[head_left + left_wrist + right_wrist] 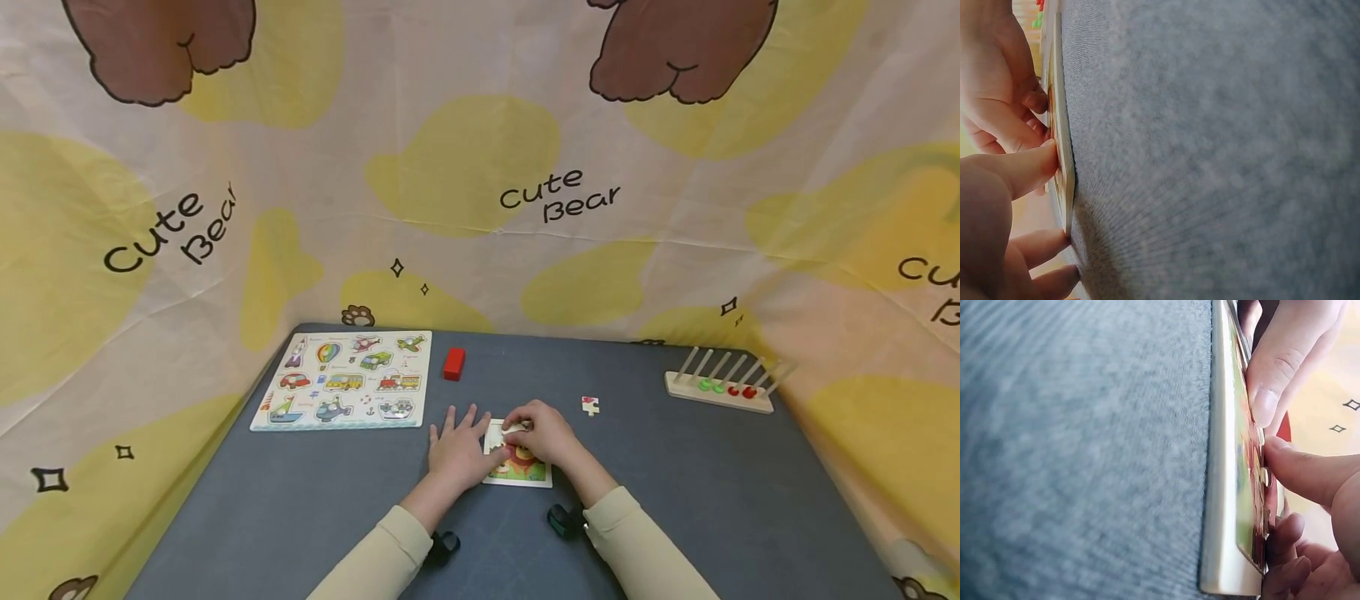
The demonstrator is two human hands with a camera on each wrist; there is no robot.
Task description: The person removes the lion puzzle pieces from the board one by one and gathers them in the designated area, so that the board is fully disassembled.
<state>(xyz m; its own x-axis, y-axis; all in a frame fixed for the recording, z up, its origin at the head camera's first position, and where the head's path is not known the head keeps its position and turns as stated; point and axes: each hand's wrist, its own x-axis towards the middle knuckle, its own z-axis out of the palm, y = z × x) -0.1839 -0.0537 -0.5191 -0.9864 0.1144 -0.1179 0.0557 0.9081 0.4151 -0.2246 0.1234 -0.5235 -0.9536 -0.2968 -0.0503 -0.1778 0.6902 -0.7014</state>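
A small jigsaw puzzle [531, 475] in a pale frame lies flat on the table, its picture red, yellow and green. My left hand [457, 454] rests along its left side with fingers spread. The left thumb [1038, 164] presses on the puzzle's face, and other left fingertips touch its edge in the left wrist view. Over the upper part, my right hand [546, 432] pinches a small puzzle piece [515, 428] between thumb and fingers. Most of that piece is hidden by the fingers. One loose puzzle piece [591, 406], white and red, lies to the right.
A vehicle picture board [351, 405] lies at the back left, beside a red block [453, 364]. At the back right stands a wooden peg rack [720, 395] with green and red beads. A printed curtain [450, 192] borders the table [300, 508].
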